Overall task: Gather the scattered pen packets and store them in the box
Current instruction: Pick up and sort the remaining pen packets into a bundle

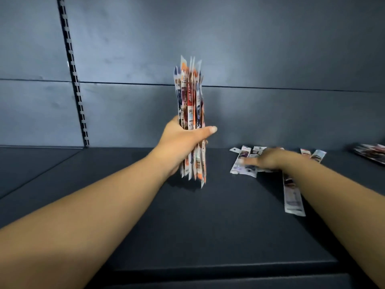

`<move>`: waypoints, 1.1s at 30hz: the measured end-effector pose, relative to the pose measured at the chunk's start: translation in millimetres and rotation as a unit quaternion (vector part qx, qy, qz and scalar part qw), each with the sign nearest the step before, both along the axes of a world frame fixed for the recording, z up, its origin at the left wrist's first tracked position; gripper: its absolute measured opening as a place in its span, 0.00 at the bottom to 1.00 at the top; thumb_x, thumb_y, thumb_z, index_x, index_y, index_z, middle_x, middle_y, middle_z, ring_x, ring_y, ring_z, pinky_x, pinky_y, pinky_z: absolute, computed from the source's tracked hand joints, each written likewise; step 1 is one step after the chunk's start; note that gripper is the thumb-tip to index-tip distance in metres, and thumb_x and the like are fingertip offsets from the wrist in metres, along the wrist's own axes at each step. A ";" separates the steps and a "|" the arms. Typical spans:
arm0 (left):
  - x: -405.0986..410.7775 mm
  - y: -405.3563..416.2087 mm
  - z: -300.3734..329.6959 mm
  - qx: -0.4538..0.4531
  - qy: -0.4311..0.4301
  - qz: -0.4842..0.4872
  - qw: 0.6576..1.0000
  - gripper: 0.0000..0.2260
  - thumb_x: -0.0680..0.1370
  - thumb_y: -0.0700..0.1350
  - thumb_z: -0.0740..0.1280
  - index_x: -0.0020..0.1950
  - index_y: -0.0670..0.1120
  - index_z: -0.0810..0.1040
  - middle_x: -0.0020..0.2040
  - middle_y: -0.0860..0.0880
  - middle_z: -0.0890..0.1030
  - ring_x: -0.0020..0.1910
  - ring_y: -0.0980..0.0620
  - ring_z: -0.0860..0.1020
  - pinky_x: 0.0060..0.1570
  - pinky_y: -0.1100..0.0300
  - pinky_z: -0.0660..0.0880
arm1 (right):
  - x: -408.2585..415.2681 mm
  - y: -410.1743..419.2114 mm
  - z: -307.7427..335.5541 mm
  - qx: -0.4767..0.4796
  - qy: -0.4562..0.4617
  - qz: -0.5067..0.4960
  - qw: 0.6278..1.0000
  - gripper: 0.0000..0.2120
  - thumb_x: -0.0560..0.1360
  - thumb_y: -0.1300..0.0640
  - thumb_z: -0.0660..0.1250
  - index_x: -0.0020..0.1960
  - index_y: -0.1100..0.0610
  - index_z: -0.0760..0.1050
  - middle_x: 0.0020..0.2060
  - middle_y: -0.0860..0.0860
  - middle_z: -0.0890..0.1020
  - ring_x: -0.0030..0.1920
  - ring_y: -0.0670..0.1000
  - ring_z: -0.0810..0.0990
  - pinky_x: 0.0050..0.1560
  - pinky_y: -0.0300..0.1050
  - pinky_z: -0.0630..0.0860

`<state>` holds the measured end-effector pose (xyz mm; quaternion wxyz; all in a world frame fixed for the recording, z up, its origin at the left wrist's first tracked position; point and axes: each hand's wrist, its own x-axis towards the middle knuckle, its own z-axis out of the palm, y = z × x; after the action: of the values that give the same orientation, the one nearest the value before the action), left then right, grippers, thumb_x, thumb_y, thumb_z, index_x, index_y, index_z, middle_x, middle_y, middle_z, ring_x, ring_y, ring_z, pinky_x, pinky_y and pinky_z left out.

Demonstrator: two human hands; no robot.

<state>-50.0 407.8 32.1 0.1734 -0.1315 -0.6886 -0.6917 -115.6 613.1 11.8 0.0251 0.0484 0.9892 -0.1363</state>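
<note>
Packets: a tall upright bundle of long, narrow, glossy printed pen packets [191,119], white, orange and navy, clenched in the left hand [183,140] above the dark grey shelf [145,205]. Right of the bundle, the blurred right hand [268,159] presses outstretched fingers on loose white packets [243,161] lying flat.

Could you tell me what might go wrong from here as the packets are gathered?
The left hand grips a tall upright bundle of packets near its lower part; its uneven ends suggest some could slide out. The right hand rests flat on blurred loose packets, so it may push them instead of lifting. The lone packet beside the right forearm might be missed.
</note>
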 end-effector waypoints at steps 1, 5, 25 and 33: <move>-2.8 7.7 -2.1 -0.001 -0.009 -0.007 1.000 0.12 0.68 0.40 0.73 0.49 0.45 0.75 0.40 0.50 0.78 0.37 0.51 0.78 0.48 0.54 0.78 | -4.7 2.7 -3.9 0.011 -0.006 0.008 1.000 0.39 0.60 0.25 0.59 0.62 0.48 0.70 0.71 0.53 0.67 0.71 0.54 0.64 0.70 0.48 0.60; -4.8 22.4 -21.0 -0.057 -0.041 -0.042 0.997 0.09 0.68 0.39 0.73 0.43 0.47 0.75 0.35 0.51 0.80 0.35 0.54 0.80 0.47 0.56 0.78 | -19.2 3.4 -7.0 0.006 -0.037 0.049 0.998 0.39 0.63 0.29 0.60 0.64 0.54 0.72 0.66 0.51 0.72 0.66 0.56 0.69 0.67 0.50 0.64; 1.8 3.6 -18.5 0.130 -0.087 -0.143 0.977 0.14 0.62 0.31 0.69 0.42 0.47 0.75 0.24 0.52 0.73 0.22 0.57 0.72 0.30 0.65 0.75 | 5.5 -1.9 10.3 -0.356 0.139 0.050 0.923 0.14 0.73 0.51 0.68 0.32 0.58 0.71 0.29 0.52 0.74 0.28 0.50 0.77 0.33 0.39 0.74; 12.8 -16.2 0.9 0.125 -0.057 -0.314 0.940 0.16 0.52 0.47 0.80 0.37 0.47 0.84 0.44 0.49 0.86 0.46 0.53 0.83 0.47 0.56 0.80 | 64.1 -66.3 27.8 -0.643 0.030 0.243 0.725 0.18 0.75 0.48 0.61 0.31 0.58 0.68 0.13 0.47 0.68 0.14 0.43 0.65 0.21 0.33 0.70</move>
<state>-37.3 391.6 33.0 -0.0769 -0.2783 -0.5292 -0.7979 -51.5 546.8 39.6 0.0533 -0.2258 0.6421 -0.7307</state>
